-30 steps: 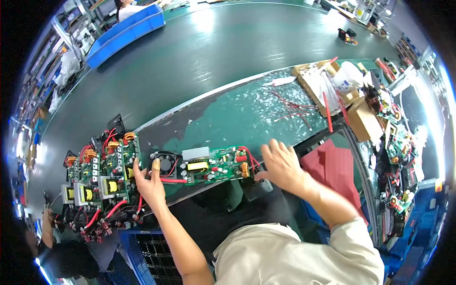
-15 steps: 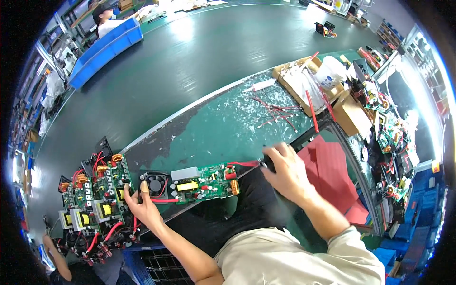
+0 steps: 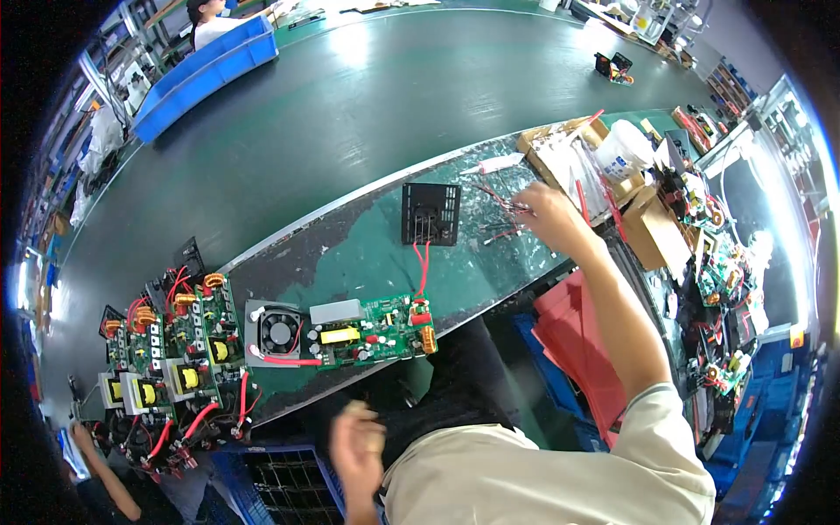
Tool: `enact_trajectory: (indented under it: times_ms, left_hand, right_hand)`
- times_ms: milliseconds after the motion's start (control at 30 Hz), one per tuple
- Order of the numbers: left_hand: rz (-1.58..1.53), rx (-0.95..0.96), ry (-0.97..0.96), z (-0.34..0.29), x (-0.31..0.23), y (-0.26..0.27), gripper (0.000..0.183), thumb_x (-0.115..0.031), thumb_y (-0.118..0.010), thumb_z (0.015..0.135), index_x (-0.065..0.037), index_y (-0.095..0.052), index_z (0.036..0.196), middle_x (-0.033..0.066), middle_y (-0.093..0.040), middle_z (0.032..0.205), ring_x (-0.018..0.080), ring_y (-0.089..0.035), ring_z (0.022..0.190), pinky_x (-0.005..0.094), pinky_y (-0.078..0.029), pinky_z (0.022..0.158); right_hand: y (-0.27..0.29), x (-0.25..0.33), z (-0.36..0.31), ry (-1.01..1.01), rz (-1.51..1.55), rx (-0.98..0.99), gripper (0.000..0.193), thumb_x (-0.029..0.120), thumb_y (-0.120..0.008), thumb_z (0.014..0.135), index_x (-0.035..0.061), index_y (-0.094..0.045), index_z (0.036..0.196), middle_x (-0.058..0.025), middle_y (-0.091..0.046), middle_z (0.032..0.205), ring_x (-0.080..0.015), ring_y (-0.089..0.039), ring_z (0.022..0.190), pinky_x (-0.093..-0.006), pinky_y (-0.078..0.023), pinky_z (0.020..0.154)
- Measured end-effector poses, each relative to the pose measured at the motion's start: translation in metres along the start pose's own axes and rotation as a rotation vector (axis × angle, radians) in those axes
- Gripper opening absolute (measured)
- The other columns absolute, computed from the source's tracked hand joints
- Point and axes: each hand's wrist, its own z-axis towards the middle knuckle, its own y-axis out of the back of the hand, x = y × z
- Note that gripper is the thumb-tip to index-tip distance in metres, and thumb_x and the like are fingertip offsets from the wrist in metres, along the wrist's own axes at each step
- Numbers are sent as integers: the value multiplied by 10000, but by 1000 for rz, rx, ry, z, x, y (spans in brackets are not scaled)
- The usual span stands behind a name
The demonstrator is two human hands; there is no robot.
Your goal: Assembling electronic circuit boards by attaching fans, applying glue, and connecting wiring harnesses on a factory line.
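A green circuit board (image 3: 382,331) lies flat near the table's front edge, with a grey-framed fan (image 3: 279,333) at its left end. Two red wires (image 3: 422,267) run from its right end up to a black slotted end panel (image 3: 430,213) lying beyond it. My right hand (image 3: 553,220) reaches to a loose bunch of thin red and black wires (image 3: 503,234), its fingertips pinched together on them. How many wires they grip is hidden. My left hand (image 3: 357,442), smeared by motion, hangs over my lap, off the table and apart from the board.
Several similar board assemblies (image 3: 175,350) stand at the left. A white tube (image 3: 500,164), a cardboard tray (image 3: 564,162) and a white tub (image 3: 625,149) lie at the right, above red sheets (image 3: 573,341). A blue bin (image 3: 210,74) stands far left; a person (image 3: 210,24) works beyond.
My right hand has moved up to the thin wires; the black panel now lies beyond the board. My left hand has left the fan and drawn back toward my lap.
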Motion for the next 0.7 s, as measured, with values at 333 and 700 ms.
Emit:
enact_trajectory:
  times_ms: [333,700]
  left_hand:
    - [268,541,230,31,-23,-52,405,-156,-764,825,-24,-657,1193,155,-663,1113,248,-668,1004,343,-533,868]
    - [388,354,-176,101,-29,-81,415,-149,-800,800,-6,-668,1168,193,-614,1305,320,-593,1216,380,-469,1010]
  right_hand:
    - [-31,-11,-13,220,-115,52,76,38,-620,820,42,-624,895,-123,-574,921,-339,-618,896,-442,-508,772]
    - [-43,-20,-11,263,-181,-17,83,32,-609,783,23,-580,861,-131,-568,913,-333,-607,872,-452,-503,765]
